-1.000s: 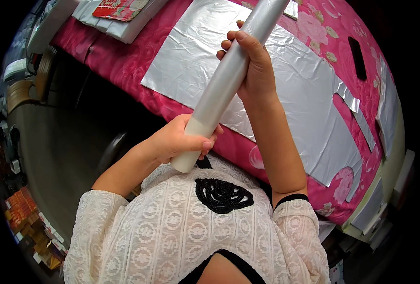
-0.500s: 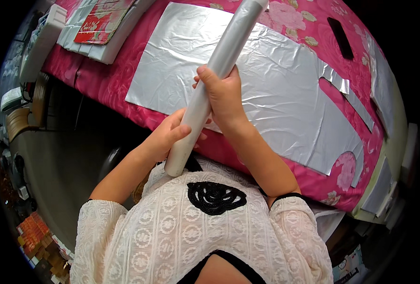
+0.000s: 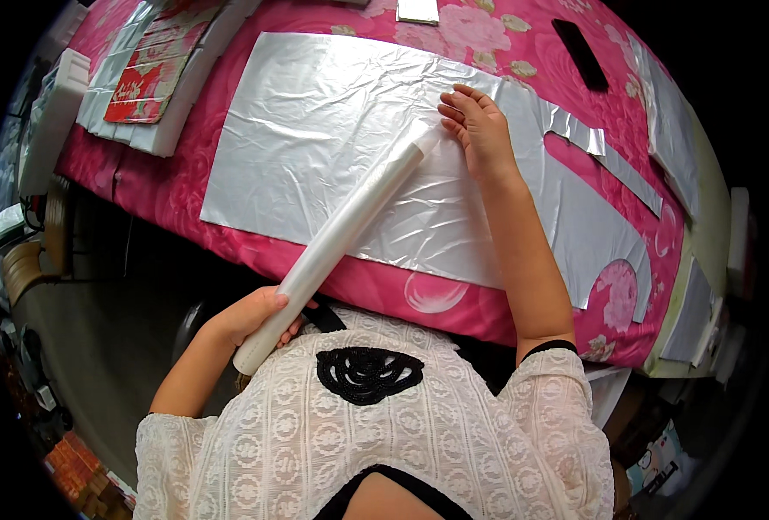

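Note:
A long roll of translucent plastic film (image 3: pixel 339 227) slants from my waist up over the table. My left hand (image 3: pixel 253 317) is closed round its lower end. Just past the upper end is my right hand (image 3: pixel 482 134), off the roll, its fingers loosely bent and a little apart. Whether a thin edge of film touches those fingertips I cannot tell. Beneath the roll and my right hand lies a large creased silver foil sheet (image 3: pixel 285 121), with curved cut-outs along its right end.
A pink flowered tablecloth (image 3: pixel 376 290) covers the table. White foam blocks (image 3: pixel 168 130) bear a red printed sheet (image 3: pixel 146 91) at the far left. A black phone-like slab (image 3: pixel 580 55) lies at the far right, near foil strips (image 3: pixel 632 180). A chair (image 3: pixel 33 260) stands left.
My right hand has let go of the roll's middle and moved up and right past its end. My left hand has brought the roll down and left, toward my body.

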Demonstrator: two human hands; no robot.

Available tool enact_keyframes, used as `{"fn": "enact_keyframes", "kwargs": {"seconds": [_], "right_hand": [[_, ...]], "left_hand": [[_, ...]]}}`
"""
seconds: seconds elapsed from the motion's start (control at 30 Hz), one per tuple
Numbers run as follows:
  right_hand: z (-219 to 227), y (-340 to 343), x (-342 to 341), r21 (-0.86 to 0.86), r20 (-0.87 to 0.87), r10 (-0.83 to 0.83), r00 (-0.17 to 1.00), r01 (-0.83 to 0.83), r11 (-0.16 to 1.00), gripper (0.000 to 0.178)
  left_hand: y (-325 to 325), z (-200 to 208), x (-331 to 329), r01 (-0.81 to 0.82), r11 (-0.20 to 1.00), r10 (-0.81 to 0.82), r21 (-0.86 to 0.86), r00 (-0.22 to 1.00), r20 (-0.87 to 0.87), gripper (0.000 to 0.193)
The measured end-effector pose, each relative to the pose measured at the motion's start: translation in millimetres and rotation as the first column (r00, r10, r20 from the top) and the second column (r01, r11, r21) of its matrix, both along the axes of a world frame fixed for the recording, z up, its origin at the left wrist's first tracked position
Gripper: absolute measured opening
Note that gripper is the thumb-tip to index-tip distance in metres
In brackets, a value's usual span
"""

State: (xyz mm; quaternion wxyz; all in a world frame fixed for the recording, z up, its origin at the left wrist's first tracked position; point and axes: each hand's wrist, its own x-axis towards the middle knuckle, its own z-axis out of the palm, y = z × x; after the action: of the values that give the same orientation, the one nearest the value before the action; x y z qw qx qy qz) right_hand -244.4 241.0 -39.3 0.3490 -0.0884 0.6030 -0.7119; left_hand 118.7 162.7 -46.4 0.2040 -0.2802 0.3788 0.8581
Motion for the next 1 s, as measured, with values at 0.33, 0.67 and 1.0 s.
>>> {"fn": "enact_keyframes", "kwargs": {"seconds": [0.33,0.67,1.0], "right_hand": [[0,17,-10,0.259,-0.193,0.379,0.905,-0.325,0.909,0.027],[10,19,-4,0.323,-0.123,0.631,0.766,-0.571,0.755,0.028],[3,22,-19,0.248,-0.038,0.767,0.641,-0.737,0.629,0.018]], "left_hand": [[12,9,2,0.025,0.976,-0.009,-0.215,0.997,0.071,0.062],[11,9,5,0.021,0.982,-0.014,-0.185,0.999,0.04,0.056],[21,14,7,0.074,0.818,0.002,-0.57,0.991,0.131,0.043]]}}
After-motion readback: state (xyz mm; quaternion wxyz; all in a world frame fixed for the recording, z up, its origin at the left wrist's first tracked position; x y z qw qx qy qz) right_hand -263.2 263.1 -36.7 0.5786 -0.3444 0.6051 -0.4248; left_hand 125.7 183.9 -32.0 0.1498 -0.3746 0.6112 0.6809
